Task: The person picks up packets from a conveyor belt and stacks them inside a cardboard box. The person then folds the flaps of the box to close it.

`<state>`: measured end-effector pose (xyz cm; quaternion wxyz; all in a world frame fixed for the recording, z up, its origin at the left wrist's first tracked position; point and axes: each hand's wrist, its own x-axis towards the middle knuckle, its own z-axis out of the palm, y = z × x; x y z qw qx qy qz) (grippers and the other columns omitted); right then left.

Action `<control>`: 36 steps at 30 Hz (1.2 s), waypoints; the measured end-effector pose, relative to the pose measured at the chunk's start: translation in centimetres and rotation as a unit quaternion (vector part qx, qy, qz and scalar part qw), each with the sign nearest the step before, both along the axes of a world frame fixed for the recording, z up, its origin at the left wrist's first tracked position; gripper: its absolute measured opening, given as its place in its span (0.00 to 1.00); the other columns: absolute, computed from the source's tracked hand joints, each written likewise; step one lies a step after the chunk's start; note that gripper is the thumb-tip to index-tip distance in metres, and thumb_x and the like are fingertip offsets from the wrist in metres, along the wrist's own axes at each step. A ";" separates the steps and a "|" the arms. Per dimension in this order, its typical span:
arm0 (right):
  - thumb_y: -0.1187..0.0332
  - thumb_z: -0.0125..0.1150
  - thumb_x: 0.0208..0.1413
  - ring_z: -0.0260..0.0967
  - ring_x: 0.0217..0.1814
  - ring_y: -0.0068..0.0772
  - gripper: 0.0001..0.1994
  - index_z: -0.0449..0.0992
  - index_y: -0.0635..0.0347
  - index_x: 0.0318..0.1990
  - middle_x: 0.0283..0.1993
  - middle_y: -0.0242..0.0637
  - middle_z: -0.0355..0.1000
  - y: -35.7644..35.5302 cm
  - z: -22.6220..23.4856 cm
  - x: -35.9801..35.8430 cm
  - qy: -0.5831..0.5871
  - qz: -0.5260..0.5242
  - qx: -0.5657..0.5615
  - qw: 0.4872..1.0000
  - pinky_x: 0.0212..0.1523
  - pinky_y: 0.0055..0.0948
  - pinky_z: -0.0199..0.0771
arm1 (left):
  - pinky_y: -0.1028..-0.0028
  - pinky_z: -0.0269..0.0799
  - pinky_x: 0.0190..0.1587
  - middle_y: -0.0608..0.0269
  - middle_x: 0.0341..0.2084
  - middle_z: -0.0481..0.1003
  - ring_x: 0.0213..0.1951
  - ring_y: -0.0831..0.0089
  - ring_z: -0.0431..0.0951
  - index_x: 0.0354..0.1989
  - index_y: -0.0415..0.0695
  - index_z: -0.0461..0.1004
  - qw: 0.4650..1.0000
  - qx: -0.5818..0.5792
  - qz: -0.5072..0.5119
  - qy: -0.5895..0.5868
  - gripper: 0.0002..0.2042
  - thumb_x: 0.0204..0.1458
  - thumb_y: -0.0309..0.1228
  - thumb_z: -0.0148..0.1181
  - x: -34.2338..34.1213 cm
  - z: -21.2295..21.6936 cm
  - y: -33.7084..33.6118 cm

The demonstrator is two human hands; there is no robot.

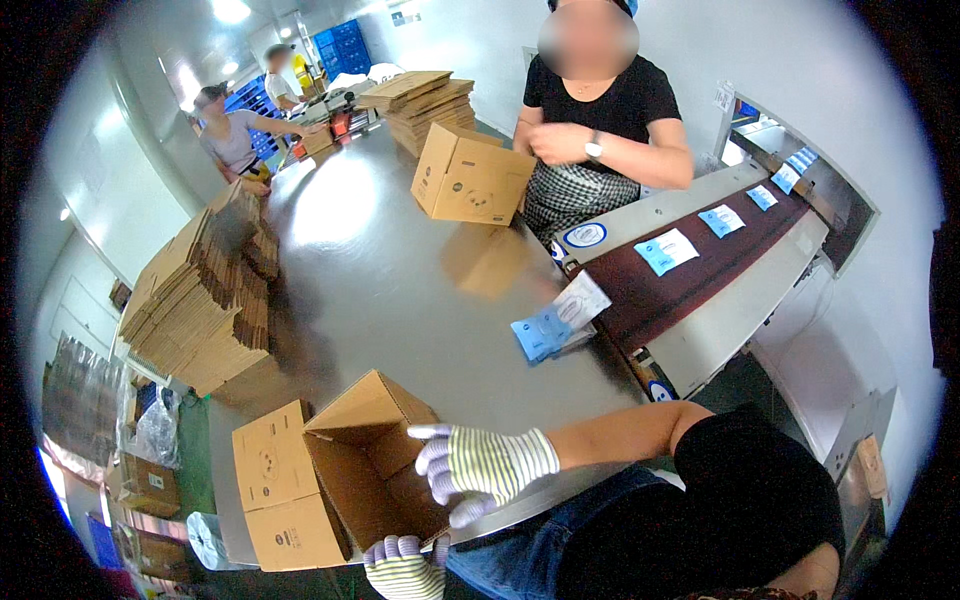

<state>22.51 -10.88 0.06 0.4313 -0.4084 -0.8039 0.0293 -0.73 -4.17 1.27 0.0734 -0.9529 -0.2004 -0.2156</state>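
An open cardboard box point(345, 470) lies near the table's front edge, its hollow inside showing and its printed flaps spread to the left. My left hand point(405, 568), in a striped knit glove, has its fingers hooked over the box's near edge. My right hand point(482, 465), gloved alike, hovers at the right side of the opening with fingers apart. It holds nothing that I can see. Some blue-and-white pouches point(560, 322) lie in a small pile at the conveyor's end, beyond my right hand.
A dark red conveyor belt point(690, 265) at right carries several pouches. Flattened cartons point(205, 290) are stacked at left, more point(425, 100) at the back. A closed-looking box point(470, 175) stands on the metal table point(370, 270) before a co-worker point(600, 110). Other people work farther off.
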 end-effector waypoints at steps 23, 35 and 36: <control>0.51 0.57 0.50 0.66 0.49 0.46 0.18 0.66 0.53 0.19 0.29 0.32 0.68 0.8 -2.7 -1.3 0.104 -0.036 0.061 0.992 0.66 0.60 0.43 | 0.64 0.65 0.32 0.63 0.18 0.67 0.24 0.62 0.70 0.21 0.51 0.64 0.997 0.026 0.025 -0.068 0.21 0.43 0.55 0.61 0.5 -1.0 -0.5; 0.58 0.60 0.46 0.67 0.49 0.45 0.12 0.70 0.55 0.23 0.30 0.33 0.69 1.0 -2.4 -1.5 0.089 -0.047 0.054 0.993 0.65 0.59 0.47 | 0.64 0.59 0.30 0.63 0.18 0.60 0.23 0.61 0.64 0.22 0.49 0.61 0.989 0.094 0.016 -0.114 0.25 0.46 0.60 0.56 -0.2 -4.1 0.2; 0.58 0.60 0.46 0.67 0.49 0.45 0.12 0.70 0.55 0.23 0.30 0.33 0.69 0.9 -2.4 -1.5 0.089 -0.047 0.054 0.993 0.65 0.59 0.47 | 0.63 0.60 0.31 0.62 0.19 0.61 0.24 0.60 0.65 0.23 0.48 0.62 0.990 0.091 0.018 -0.105 0.25 0.45 0.59 0.56 -0.2 -4.1 0.1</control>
